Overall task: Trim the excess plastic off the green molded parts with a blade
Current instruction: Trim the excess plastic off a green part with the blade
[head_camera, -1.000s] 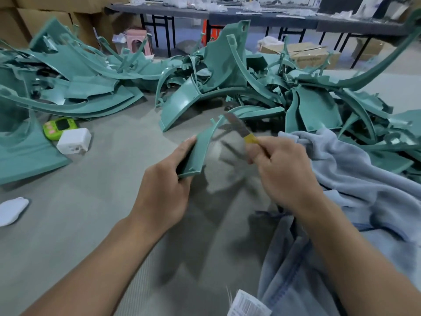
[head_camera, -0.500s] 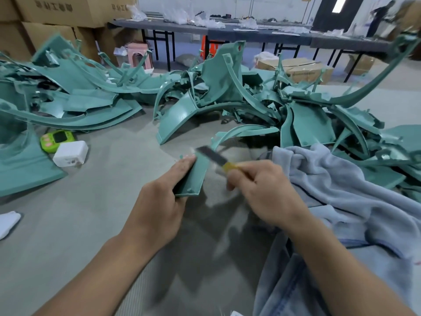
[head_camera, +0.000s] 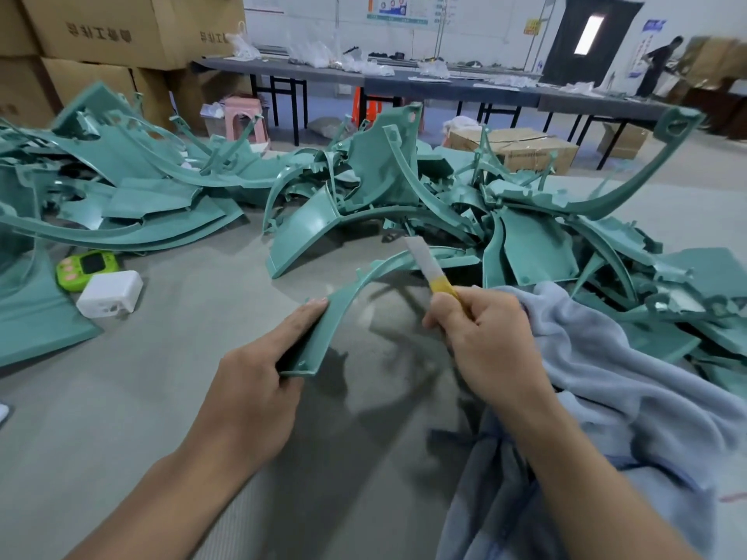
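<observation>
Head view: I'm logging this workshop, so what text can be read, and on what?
No text reads clearly.
Cardboard boxes: dark printed characters, too blurred to read.
Wall poster: print too small.
Yellow sign by the door: blurred.
Brown carton behind the green parts: a faint printed line, unreadable.

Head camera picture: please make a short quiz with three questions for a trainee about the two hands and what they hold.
1. True or false: the left hand grips the near end of the curved green part.
2. What does the right hand hold? A) a blade with a yellow handle B) scissors C) a hammer
3. Fill in: the blue cloth lies on the person's ____ side.
Key: 1 true; 2 A; 3 right.
</observation>
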